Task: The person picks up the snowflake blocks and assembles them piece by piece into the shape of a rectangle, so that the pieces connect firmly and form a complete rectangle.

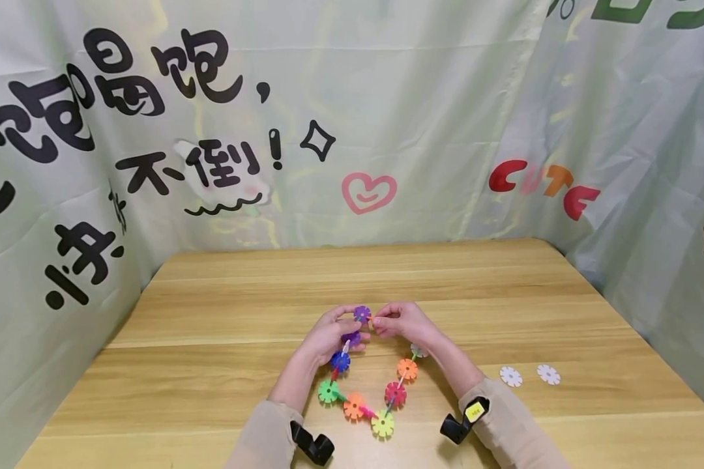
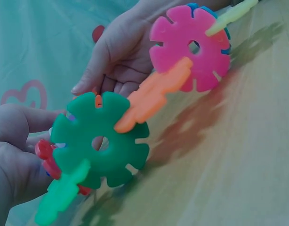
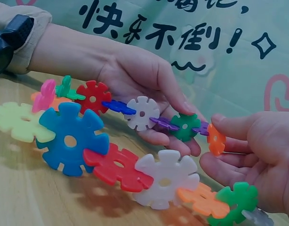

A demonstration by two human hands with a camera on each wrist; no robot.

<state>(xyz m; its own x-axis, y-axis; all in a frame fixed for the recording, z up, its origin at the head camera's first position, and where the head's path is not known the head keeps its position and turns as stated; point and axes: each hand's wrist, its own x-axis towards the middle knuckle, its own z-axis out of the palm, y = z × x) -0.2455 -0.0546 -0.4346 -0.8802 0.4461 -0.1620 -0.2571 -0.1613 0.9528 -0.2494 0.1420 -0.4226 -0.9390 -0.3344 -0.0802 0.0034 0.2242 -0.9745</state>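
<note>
A chain of notched plastic snowflake discs, linked edge to edge in many colours, hangs in a loop from both hands over the table. Near one end of the chain, my left hand (image 1: 327, 333) holds it with the thumb on a green disc (image 3: 184, 127) and fingers below. My right hand (image 3: 260, 153) pinches an orange disc (image 3: 216, 139), which meets a purple disc (image 3: 201, 128) beside the green one. The chain's low part holds a yellow disc (image 1: 382, 423) and a blue disc (image 3: 71, 140). Its other end passes by my right wrist, partly hidden in the head view.
Two loose white discs, one nearer (image 1: 511, 376) and one farther right (image 1: 548, 374), lie flat on the wooden table (image 1: 223, 312). A printed curtain (image 1: 434, 117) encloses the table's back and sides. Black wrist cameras are strapped over both sleeves.
</note>
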